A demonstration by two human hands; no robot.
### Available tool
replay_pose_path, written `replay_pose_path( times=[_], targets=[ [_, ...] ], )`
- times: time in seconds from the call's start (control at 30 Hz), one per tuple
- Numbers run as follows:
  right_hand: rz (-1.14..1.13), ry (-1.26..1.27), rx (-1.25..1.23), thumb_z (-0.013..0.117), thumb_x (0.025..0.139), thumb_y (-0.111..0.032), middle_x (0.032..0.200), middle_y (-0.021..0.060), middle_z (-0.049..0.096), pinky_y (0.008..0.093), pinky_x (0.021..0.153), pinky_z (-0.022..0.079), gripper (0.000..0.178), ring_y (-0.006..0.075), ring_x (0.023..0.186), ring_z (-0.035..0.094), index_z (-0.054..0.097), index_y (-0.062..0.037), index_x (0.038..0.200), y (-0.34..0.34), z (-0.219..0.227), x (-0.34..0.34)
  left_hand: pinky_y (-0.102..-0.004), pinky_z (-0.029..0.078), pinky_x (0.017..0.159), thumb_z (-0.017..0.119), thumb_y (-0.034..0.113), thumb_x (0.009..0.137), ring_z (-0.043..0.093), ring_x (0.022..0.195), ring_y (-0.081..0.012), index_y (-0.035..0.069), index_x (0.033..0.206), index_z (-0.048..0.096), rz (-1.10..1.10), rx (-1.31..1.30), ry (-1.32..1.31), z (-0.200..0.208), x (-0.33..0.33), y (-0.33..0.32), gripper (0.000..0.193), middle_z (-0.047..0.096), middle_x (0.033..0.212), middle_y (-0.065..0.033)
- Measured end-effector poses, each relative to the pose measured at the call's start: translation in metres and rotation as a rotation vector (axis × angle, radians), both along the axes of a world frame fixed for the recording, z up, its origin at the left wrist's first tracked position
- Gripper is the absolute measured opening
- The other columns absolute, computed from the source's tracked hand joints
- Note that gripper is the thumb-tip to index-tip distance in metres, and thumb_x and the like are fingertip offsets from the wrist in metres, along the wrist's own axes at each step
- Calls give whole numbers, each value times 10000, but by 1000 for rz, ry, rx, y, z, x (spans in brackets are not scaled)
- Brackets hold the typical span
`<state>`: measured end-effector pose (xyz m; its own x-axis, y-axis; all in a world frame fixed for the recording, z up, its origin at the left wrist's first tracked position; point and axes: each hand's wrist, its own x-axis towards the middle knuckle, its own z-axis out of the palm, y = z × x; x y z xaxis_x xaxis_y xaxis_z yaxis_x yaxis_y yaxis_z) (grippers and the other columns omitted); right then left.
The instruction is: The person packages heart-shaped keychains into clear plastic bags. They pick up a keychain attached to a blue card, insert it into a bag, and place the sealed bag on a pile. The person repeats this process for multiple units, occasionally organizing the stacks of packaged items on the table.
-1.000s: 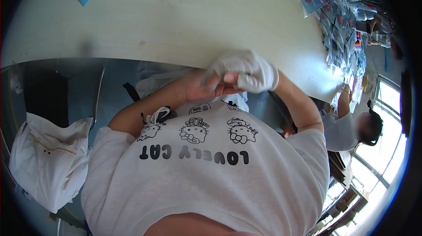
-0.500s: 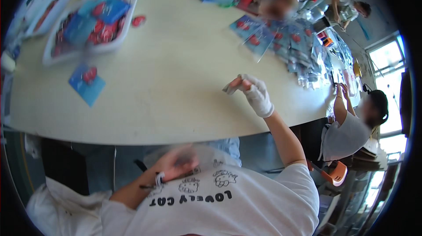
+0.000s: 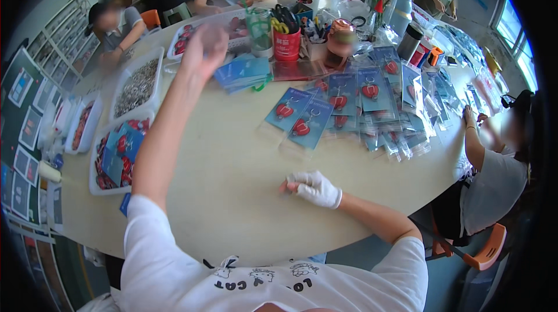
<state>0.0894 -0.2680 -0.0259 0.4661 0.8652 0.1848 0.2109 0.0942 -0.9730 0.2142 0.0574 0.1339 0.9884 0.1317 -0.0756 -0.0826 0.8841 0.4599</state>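
My left arm stretches far across the table. Its bare hand (image 3: 207,50) is smeared by motion in front of a long white tray (image 3: 172,47) of red charms, near a stack of blue cards (image 3: 243,72); whether it holds anything is unclear. My right hand (image 3: 312,189), in a white glove with bare fingertips, rests low over the table with bent fingers drawn together. Anything inside them is hidden. Beyond it lie blue cards with red charm keyrings (image 3: 306,123), many in clear bags (image 3: 372,94). Left of my left forearm, a white tray (image 3: 110,191) holds red charms and blue cards.
A white bin (image 3: 137,111) of metal rings and a narrow tray (image 3: 85,123) stand at the left. A red holder with scissors (image 3: 286,45), a copper-coloured jar (image 3: 338,50) and a black thermos (image 3: 410,41) stand at the back. Several co-workers sit or stand around the table.
The view has lifted, showing more of the far table. My left hand has gone from beside my lap to far across the table. The right hand stays over the table, its fingers still bent.
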Motion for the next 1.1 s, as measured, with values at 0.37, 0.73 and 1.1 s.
replay_pose_path(
  times=[0.37, 0.73, 1.1],
  targets=[
    [105, 171, -15, 501, 949, -232, 842, 91, 674, 333, 743, 511, 230, 222, 805, 665, 629, -52, 1014, -10, 1, 4, -220, 314, 393, 361, 580, 956, 511, 499, -94, 67, 763, 612, 228, 1225, 97, -8, 269, 15, 603, 529, 581, 12],
    [79, 197, -3, 499, 949, -252, 845, 87, 683, 336, 734, 510, 239, 223, 804, 665, 626, -64, 1024, -10, -1, 13, -242, 493, 788, 186, 440, 1025, 636, 843, -142, -26, 1274, 493, 103, 1529, -68, -6, 249, 5, 611, 678, 1052, -134],
    [117, 196, -24, 511, 929, -233, 842, 91, 678, 343, 742, 504, 231, 230, 796, 655, 629, -55, 1016, -8, 2, 10, -292, 480, 894, 380, 63, 945, 633, 987, -213, -17, 1296, 481, 283, 1744, -355, -29, 260, 27, 374, 620, 1137, -194]
  ],
)
